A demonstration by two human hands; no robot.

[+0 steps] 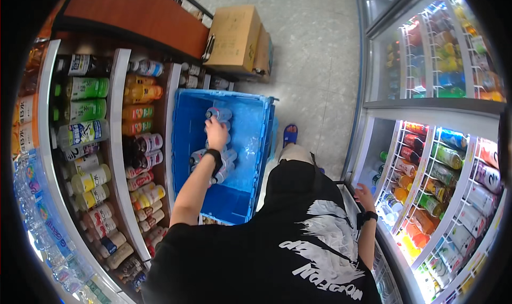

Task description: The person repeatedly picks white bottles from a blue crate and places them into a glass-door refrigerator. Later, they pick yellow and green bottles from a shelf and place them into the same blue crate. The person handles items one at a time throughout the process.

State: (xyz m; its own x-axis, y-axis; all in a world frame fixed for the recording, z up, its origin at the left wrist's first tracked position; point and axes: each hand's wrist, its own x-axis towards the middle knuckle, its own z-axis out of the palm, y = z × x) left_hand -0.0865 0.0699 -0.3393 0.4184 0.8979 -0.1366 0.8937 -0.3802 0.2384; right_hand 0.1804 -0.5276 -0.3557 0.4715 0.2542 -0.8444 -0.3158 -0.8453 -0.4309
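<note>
Inside the blue plastic crate (244, 206) lie several clear plastic bottles on their sides. My left hand (217, 135), with a dark band at the wrist, reaches in, its fingers closed around the cap end of a clear plastic bottle (221, 113). Other clear bottles (228, 156) lie beneath and beside that forearm. Over on the right, my right hand (363, 196) is raised with fingers apart and nothing in it, beside the lit drinks cooler (406, 260). A dark watch or band is on that wrist too.
Shelves of bottled drinks (120, 152) run along the left, close to the crate. Cardboard boxes (232, 36) stand beyond it. Grey floor (316, 56) lies between the boxes and the cooler's glass doors (420, 64). Packs of bottled water (52, 224) sit at far left.
</note>
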